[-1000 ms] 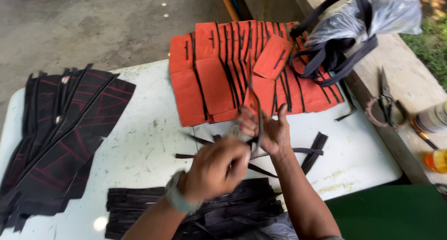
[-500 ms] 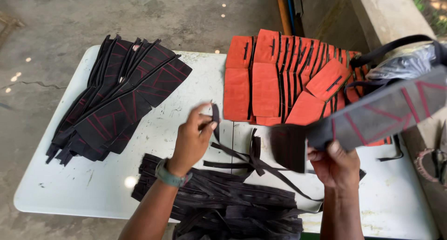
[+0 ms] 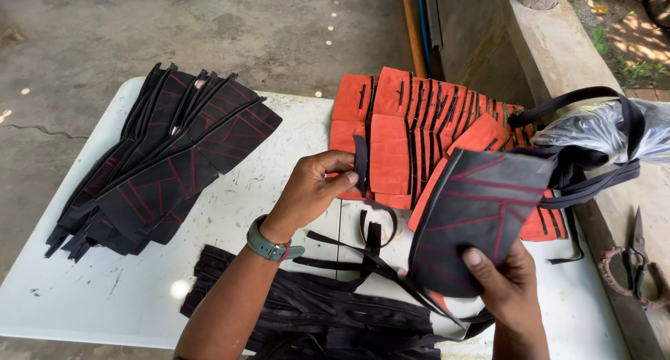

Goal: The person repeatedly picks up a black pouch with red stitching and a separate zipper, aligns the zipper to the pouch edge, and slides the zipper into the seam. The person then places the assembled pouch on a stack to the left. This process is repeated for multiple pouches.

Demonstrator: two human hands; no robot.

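My right hand [image 3: 509, 290] grips the lower edge of a black panel with red stitched lines [image 3: 481, 213], held up over the table's right half. My left hand [image 3: 310, 189], with a green wristband, pinches a narrow black strap [image 3: 361, 161] between thumb and fingers, above the table's middle. More loose black straps [image 3: 363, 259] lie crossed on the white table [image 3: 139, 290] between my hands. Orange panels with black slits [image 3: 401, 133] lie behind my hands.
A fanned stack of black red-stitched panels [image 3: 160, 165] covers the table's left part. A heap of black strips [image 3: 307, 311] lies at the near edge. A clear plastic bag with black straps [image 3: 600, 133] sits on the right. Scissors [image 3: 638, 252] rest on a concrete ledge.
My right hand has turned the black panel from a flat tilt to face me and brought it lower. My left hand has lifted a strap and moved right, nearer the orange panels.
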